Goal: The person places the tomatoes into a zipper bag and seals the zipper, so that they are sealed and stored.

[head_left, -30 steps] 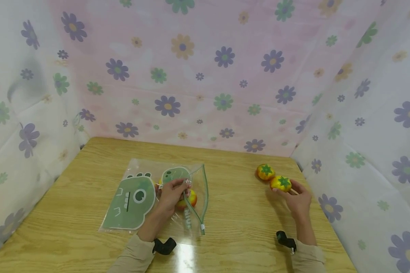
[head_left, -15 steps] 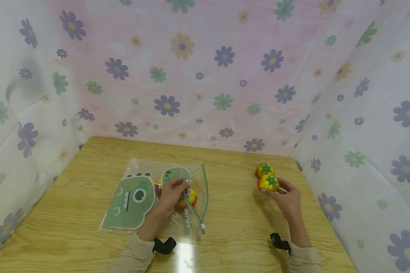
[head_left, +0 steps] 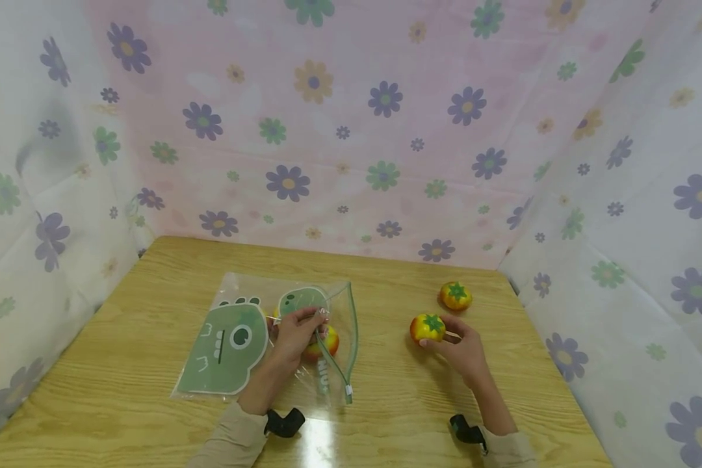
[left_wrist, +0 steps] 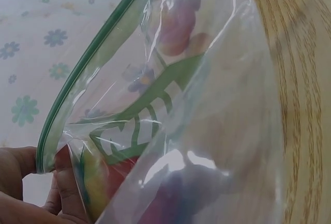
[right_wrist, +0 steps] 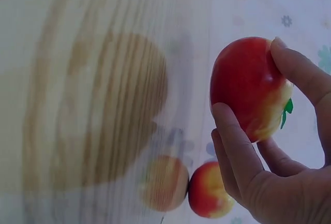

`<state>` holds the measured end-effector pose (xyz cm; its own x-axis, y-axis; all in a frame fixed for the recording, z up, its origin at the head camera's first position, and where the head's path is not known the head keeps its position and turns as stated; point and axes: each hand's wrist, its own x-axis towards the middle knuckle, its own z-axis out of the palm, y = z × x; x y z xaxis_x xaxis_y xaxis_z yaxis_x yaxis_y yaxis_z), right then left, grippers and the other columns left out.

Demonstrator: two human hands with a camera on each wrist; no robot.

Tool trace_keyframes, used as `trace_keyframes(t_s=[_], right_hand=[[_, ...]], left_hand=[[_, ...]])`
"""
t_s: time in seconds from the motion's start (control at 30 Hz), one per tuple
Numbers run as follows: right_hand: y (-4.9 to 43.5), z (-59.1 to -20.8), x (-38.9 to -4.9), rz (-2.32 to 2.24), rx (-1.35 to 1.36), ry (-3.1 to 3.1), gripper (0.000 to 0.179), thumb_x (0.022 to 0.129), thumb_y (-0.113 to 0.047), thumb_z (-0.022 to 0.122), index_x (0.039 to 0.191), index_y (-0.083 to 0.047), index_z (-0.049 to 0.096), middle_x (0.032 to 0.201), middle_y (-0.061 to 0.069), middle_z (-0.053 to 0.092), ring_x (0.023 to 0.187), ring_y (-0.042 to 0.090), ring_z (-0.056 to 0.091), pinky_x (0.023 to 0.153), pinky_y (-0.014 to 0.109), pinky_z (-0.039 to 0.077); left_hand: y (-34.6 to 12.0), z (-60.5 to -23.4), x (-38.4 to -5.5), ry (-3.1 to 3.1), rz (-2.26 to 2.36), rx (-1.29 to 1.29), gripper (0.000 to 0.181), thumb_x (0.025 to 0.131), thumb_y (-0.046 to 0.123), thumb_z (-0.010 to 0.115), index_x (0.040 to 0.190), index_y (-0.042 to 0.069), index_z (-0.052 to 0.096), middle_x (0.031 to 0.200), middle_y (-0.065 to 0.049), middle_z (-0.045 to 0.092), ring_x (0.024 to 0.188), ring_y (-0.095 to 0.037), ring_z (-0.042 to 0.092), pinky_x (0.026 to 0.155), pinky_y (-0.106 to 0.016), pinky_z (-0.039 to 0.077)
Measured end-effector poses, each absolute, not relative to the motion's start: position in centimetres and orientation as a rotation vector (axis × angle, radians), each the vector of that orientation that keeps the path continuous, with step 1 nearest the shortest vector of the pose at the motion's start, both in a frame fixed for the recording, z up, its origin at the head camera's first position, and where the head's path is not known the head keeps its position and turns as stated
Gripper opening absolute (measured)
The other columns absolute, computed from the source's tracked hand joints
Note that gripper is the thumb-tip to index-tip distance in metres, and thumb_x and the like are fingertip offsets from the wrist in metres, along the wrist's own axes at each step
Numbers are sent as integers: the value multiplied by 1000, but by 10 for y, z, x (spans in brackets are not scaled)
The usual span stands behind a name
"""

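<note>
My left hand pinches the mouth edge of a clear zip bag with a green dinosaur print, which lies on the left of the table. Its green zip strip bows outward in the left wrist view, so the mouth stands apart. Red-and-yellow toy fruit shows through the plastic, partly hidden by the hand. My right hand grips a toy tomato with a green star-shaped top, between thumb and fingers. In the right wrist view this tomato is held above the table, its red underside showing.
A second toy tomato rests on the wooden table at the back right. Flower-printed curtains close in the table at the back and both sides. The slider sits at the near end of the bag's zip.
My right hand has carried its toy tomato leftward and slightly nearer, away from the other tomato and toward the bag. My left hand keeps its hold on the bag.
</note>
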<state>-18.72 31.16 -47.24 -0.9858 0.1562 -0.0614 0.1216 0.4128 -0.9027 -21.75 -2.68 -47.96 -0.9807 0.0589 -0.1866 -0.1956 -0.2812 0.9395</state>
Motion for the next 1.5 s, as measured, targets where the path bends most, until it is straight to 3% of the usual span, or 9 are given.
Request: trace_keyframes(t_s=[0.3,0.63,0.8,1.0,1.23,1.5], right_hand=[[290,-473,-181,1644,-179,-2701,72,82,-21,87,142,-2,53,141,23,54,125,40,58,95,37,58],[271,-481,-180,1705,148,-2731,69,81,-18,88,140,-5,56,139,17,58,122,37,61,93,32,58],[264,-484,-181,1860,480,-2716,70,83,-12,85,144,-7,52,145,17,50,125,39,56,94,31,58],[252,-484,-178,1988,672,-2661,68,87,-10,82,147,-7,49,149,20,45,124,39,56,91,31,60],[239,-483,-177,2033,751,-2607,68,86,-7,82,146,-7,50,148,20,47,119,23,60,93,32,59],[231,-480,-181,2011,798,-2625,66,87,-10,82,146,-9,52,146,19,50,121,39,57,96,31,57]], left_hand=[[-26,-480,-217,1778,2398,-180,26,100,6,63,120,-10,63,88,-6,73,65,-6,64,60,-16,53],[-26,-481,-218,1771,2399,-187,26,99,3,63,122,-10,63,85,-4,73,64,-6,63,58,-17,53],[-26,-482,-218,1765,2406,-194,27,99,3,64,122,-11,62,89,-9,74,65,-6,63,58,-17,53],[-25,-482,-217,1776,2411,-194,27,99,4,64,121,-11,63,86,-5,74,64,-6,62,57,-16,52],[-25,-481,-216,1772,2416,-192,27,99,4,64,122,-11,62,87,-7,74,64,-6,62,59,-16,54],[-26,-479,-215,1784,2397,-182,29,99,7,65,123,-10,62,88,-6,74,65,-7,63,61,-17,55]])
